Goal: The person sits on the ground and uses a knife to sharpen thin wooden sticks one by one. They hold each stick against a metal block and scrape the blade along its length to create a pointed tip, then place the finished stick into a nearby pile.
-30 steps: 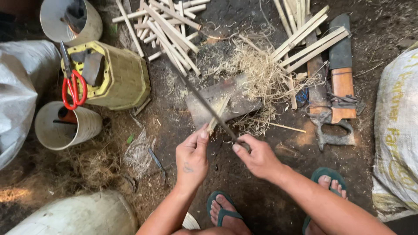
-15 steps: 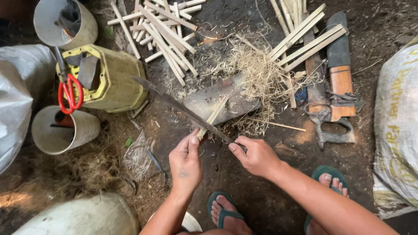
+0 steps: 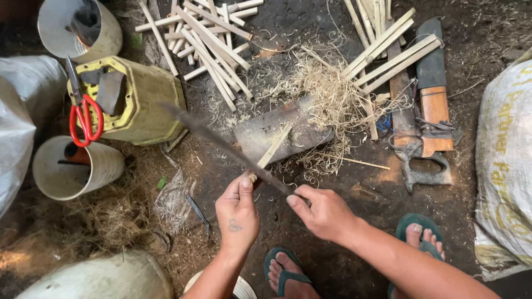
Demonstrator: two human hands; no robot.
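Left hand (image 3: pixel 238 210) comes in from bottom centre, forearm rising near vertical, wrist straight; fingers curled shut, thumb up, pinching the near end of a thin stick (image 3: pixel 272 150); stick runs up-right from the thumb and lies over a flat grey slab (image 3: pixel 282 128) on the dirt floor (image 3: pixel 310 266).

Right hand (image 3: pixel 324 211) enters from the lower right, forearm angled up-left, wrist a little bent; fingers wrapped shut round the handle of a long dark knife (image 3: pixel 221 144); blade points up-left, tip blurred near the yellow container (image 3: pixel 145 102); blade crosses the stick just above the left thumb; looks touching, cannot confirm.

Hands sit close, side by side, above two feet in green sandals (image 3: pixel 285 274).

Around: shavings (image 3: pixel 327 94) heaped at the slab's top right; cut sticks (image 3: pixel 205 39) piled top centre, more split lengths (image 3: pixel 388 50) top right; red scissors (image 3: pixel 85 119) stuck in the yellow container; two pale cups, one top left (image 3: pixel 105 41), one left (image 3: pixel 97 171); saw (image 3: pixel 429 105) with grey handle at right; white sack (image 3: pixel 504 166) on the right edge.
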